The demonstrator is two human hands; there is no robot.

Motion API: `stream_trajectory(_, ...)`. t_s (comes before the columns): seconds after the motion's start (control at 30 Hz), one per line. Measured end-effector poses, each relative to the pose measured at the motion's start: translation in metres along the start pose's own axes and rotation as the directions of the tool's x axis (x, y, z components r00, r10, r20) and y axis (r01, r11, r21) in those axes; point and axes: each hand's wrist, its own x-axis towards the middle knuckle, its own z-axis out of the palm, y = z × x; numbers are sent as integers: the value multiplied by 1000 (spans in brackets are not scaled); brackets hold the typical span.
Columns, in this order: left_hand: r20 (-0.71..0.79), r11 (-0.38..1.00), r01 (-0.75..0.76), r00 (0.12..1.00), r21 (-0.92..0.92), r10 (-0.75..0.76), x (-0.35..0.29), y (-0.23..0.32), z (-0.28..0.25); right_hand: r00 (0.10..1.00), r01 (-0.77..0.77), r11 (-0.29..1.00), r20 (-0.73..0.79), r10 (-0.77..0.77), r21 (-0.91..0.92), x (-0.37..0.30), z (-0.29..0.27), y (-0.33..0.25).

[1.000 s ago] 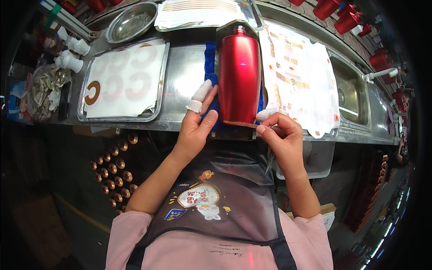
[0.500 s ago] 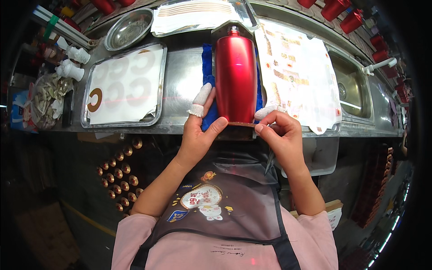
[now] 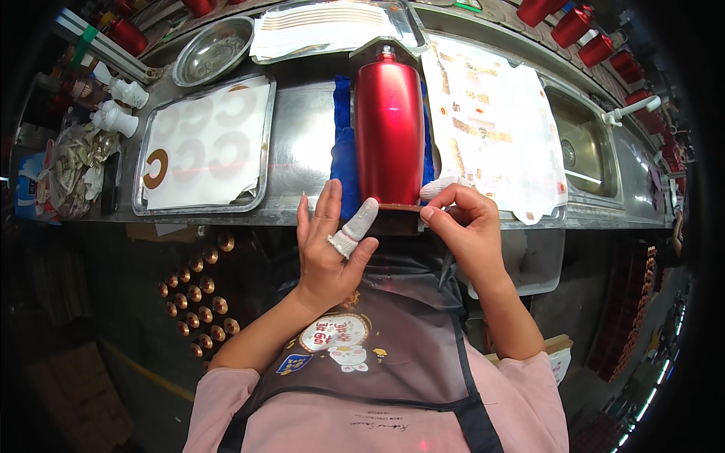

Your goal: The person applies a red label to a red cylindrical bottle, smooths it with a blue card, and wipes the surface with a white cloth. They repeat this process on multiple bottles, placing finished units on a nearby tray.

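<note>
A glossy red bottle point(image 3: 390, 136) lies in front of me with its neck pointing away, over a blue cloth point(image 3: 343, 162). A thin brown strip point(image 3: 399, 208) runs across the near, base end of the bottle. My right hand point(image 3: 470, 230) pinches the strip's right end between thumb and index finger; another of its fingers wears a white fabric cover and rests by the bottle's side. My left hand point(image 3: 326, 253) has its fingers spread, and its white-covered index fingertip touches the strip's left end at the base. Contact behind that fingertip is hidden.
A metal tray point(image 3: 263, 181) at left carries a white sheet with C-shaped pieces. Behind it sits a metal bowl point(image 3: 213, 51); another tray point(image 3: 414, 30) holds striped sheets. At right, printed decal sheets point(image 3: 502, 136) lie beside a sink point(image 3: 585, 143). Several red bottles point(image 3: 572, 26) stand beyond.
My left thumb has come off the strip's left end and the hand has turned, bringing its covered index fingertip there instead. My right hand keeps its pinch. The whole view has shifted slightly.
</note>
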Motion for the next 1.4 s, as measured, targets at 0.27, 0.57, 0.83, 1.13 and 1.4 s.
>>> stream_trajectory(0.27, -27, 996, 64, 997, -67, -66, -5, -2, 0, 999, 30, 999, -13, -30, 27, 1, 1, 0)
stream_trajectory(0.57, -28, 986, -81, 996, 144, 86, 8, 5, -11, 1000, 9, 996, 8, -10, 93, 2, -3, 3)
stream_trajectory(0.83, 57, 953, -191, 982, 236, 182, 25, 16, -22, 999, -3, 997, 35, 0, 75, 6, -7, 16)
stream_trajectory(1.13, 80, 898, -309, 951, 314, 300, 49, 34, -18, 997, 0, 1000, 74, -2, 28, 11, -9, 22)
stream_trajectory(1.4, -115, 991, -135, 984, 16, 136, 62, 10, 8, 995, -43, 999, 90, 44, -14, 11, -10, 18)
